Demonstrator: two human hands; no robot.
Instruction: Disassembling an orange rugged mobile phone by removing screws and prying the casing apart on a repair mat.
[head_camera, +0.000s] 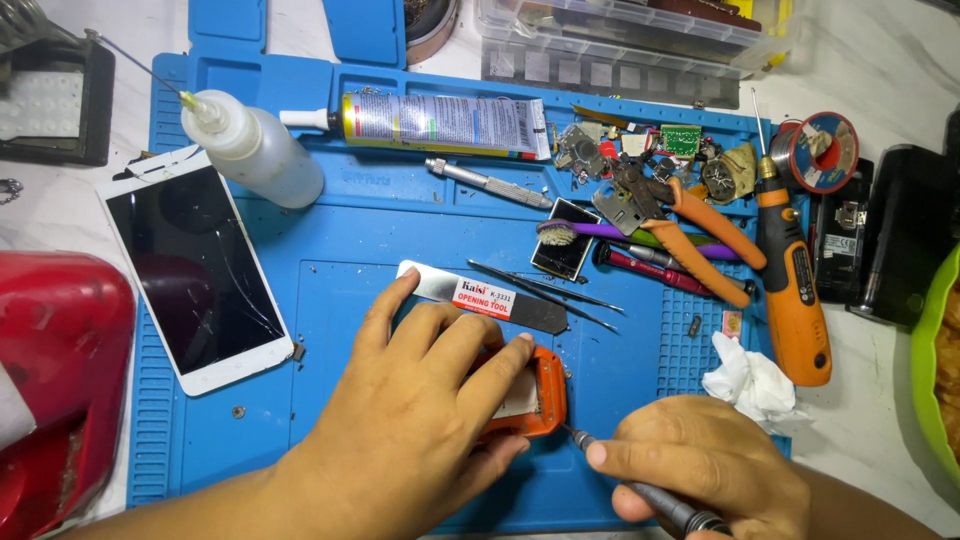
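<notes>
Orange small device (545, 392) sits low-centre on the blue work mat (350, 300), mostly under your left hand (415, 420). That hand lies palm-down with fingers curled over the device, pinning it flat. Your right hand (700, 470) is closed around a slim grey screwdriver (640, 490), whose tip touches the device's lower right corner.

Judgement: you're working a fastener at that corner. Keep the left hand pressing straight down so the device doesn't twist, keep the driver in line with the screw and not slanted, and push lightly before turning so the tip doesn't slip off. Your left fingertips are close to the tip, so mind them.

Just above the left hand lies a flat metal opening tool (485, 297), touching or nearly touching your fingers. Beside it, thin tweezers (545, 290). Crumpled white tissue (752, 385) sits right of the device, near your right hand; it could catch a loose screw. Farther out: a cracked white phone (195, 270) on the left, a clear squeeze bottle (250, 145), a glue tube (440, 122), orange pliers (700, 235), and an orange rotary tool (793, 285). The white counter (880, 70) shows around the mat.
</notes>
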